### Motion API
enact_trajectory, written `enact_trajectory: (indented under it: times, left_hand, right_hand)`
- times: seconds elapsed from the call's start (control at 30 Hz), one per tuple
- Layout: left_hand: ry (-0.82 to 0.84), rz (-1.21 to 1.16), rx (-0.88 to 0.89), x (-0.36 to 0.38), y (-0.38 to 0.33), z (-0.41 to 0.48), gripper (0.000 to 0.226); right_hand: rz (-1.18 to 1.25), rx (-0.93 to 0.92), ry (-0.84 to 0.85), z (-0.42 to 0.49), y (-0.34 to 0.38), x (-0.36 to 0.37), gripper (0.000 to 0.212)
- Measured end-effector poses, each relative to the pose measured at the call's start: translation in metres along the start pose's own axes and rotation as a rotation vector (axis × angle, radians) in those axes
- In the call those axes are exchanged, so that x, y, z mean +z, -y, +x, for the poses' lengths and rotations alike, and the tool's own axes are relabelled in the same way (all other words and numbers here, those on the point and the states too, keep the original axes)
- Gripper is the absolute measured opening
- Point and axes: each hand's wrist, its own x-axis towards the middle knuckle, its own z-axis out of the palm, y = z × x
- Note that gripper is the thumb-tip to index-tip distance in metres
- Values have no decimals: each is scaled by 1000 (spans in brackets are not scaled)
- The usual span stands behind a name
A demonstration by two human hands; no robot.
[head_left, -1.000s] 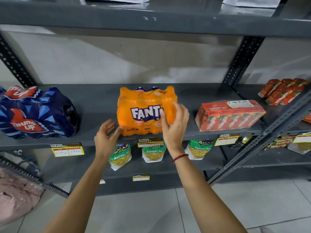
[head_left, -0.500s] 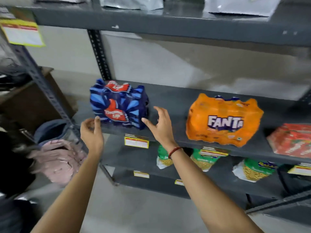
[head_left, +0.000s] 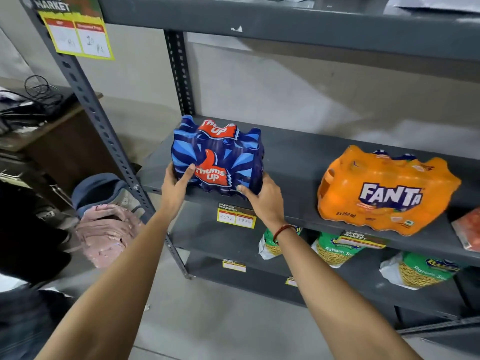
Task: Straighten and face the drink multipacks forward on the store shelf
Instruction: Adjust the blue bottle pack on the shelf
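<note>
head view, nearest first: two bare forearms reach up from the bottom edge toward the middle shelf (head_left: 298,162) of a grey metal rack. the right wrist wears a red thread bracelet (head_left: 283,230). the left hand (head_left: 174,187) is clamped on the lower left corner of the blue thums up multipack (head_left: 217,158), thumb pressed on the front face beside the red logo. the right hand (head_left: 265,197) grips the pack's lower right corner, thumb on the front near the bottom edge, the other fingers wrapped out of sight around the side. the pack sits at the left end of the shelf, close to the front edge, its logo facing outward, just above a yellow price tag (head_left: 235,217). well apart to the right on the same shelf sits the orange fanta multipack (head_left: 384,189), label forward and slightly tilted. at the far right edge a red pack (head_left: 469,229) is partly cut off. one shelf below lie green snack bags (head_left: 335,252). left of the rack, on the floor, lies a pink bag (head_left: 104,233), and behind it stands a brown desk (head_left: 52,131) with cables on top.
</note>
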Motion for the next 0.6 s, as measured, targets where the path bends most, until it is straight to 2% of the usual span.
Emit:
enact_trajectory:
  times: [0.2,0.6]
  left_hand:
    - [-9,101,82,19,3,-19,61]
    - [-33,125,62,37,-6,-34,59]
  right_hand:
    - [21,8,-21,-10,-19,-25,53]
    - [24,0,22,-13,-25,-44,54]
